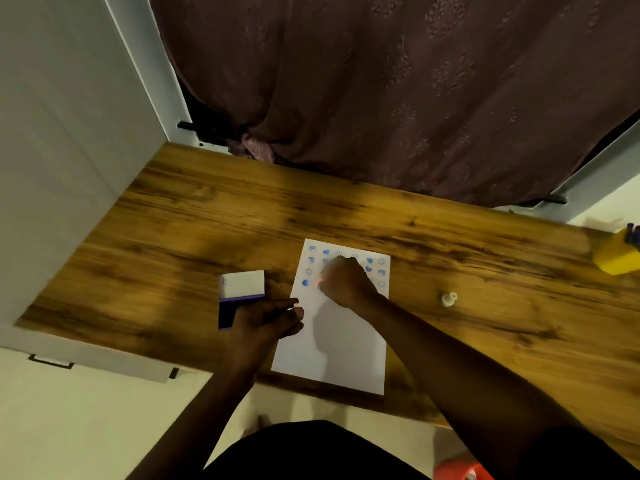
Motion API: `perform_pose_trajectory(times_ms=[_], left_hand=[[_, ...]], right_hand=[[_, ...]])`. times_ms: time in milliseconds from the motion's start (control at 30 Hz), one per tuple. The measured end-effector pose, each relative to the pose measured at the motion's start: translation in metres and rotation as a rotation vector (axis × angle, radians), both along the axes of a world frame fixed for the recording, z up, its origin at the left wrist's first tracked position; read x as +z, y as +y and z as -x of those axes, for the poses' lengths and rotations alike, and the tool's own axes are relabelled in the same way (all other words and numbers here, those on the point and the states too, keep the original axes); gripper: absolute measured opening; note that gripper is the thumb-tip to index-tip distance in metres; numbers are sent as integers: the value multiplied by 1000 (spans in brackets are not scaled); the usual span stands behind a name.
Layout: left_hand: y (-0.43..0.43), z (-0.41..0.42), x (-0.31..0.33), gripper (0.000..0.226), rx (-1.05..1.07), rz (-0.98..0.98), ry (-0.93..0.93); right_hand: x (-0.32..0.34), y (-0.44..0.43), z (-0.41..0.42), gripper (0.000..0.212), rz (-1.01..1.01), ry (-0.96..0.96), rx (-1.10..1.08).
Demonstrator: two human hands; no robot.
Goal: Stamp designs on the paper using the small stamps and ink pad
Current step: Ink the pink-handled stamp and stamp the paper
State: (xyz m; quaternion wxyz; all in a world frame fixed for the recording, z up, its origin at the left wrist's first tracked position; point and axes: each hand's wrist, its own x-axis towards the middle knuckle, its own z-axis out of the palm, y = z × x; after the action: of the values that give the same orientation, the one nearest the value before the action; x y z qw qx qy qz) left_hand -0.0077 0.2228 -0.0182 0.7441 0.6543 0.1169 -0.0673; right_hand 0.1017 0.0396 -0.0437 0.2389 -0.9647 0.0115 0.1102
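A white sheet of paper lies on the wooden table, its upper part covered with rows of small blue stamped designs. My right hand is closed in a fist over those rows, pressing down on the paper; a small pinkish stamp tip shows at its left edge. The ink pad, a purple box with its white lid raised, stands left of the paper. My left hand rests against the ink pad's near side, fingers curled, reaching toward the paper's left edge.
A small white stamp stands alone on the table to the right of the paper. A yellow holder with dark pens sits at the far right edge. A maroon curtain hangs behind the table, and a white wall is on the left.
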Motion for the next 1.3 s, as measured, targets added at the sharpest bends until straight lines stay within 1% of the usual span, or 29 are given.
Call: perform_pose_trajectory(times_ms=[67,100,200,233,300,333,367,500,600,667,767,933,1033,1067,1167,1300], left_hand=[[0,-2,5,22,-16,10,-16],[0,-3,6,25,-32,8,-15],[-5,-6,6,28,-83,-2,-7],[-8,-7,6,28,-101,4,-1],[-18,-10,8,30,-141,12,15],[-23,-11,11,32,-159,10,18],[-30,-12,13,33,-173,7,17],[-59,-12,23,35,-231,53,2],[-80,-12,30,46,-306,38,-66],[-92,-11,34,50,-344,23,-103],[-109,-10,34,50,-378,-16,-149],[-129,-8,35,48,-407,-65,-184],[-141,-9,36,43,-424,-89,-193],[-147,-9,37,42,-432,-98,-196],[-163,-7,39,51,-464,-91,-219],[-182,-4,32,42,-498,-135,-206]], right_hand=[[9,-10,-2,33,-166,19,-70],[16,-15,-1,35,-283,35,-121],[40,-33,15,29,-786,153,-287],[47,-40,24,29,-919,189,-308],[56,-55,45,32,-1089,226,-311],[59,-61,55,33,-1130,235,-304],[62,-67,66,32,-1143,235,-298],[66,-89,97,21,-1086,188,-248],[69,-105,110,16,-1073,132,-212],[70,-115,117,16,-1063,104,-195],[70,-130,123,17,-1032,84,-194],[66,-150,132,20,-1005,81,-232],[67,-165,136,20,-962,81,-223],[67,-170,137,21,-952,81,-222],[66,-184,141,33,-928,71,-237],[57,-205,149,23,-907,95,-246]])
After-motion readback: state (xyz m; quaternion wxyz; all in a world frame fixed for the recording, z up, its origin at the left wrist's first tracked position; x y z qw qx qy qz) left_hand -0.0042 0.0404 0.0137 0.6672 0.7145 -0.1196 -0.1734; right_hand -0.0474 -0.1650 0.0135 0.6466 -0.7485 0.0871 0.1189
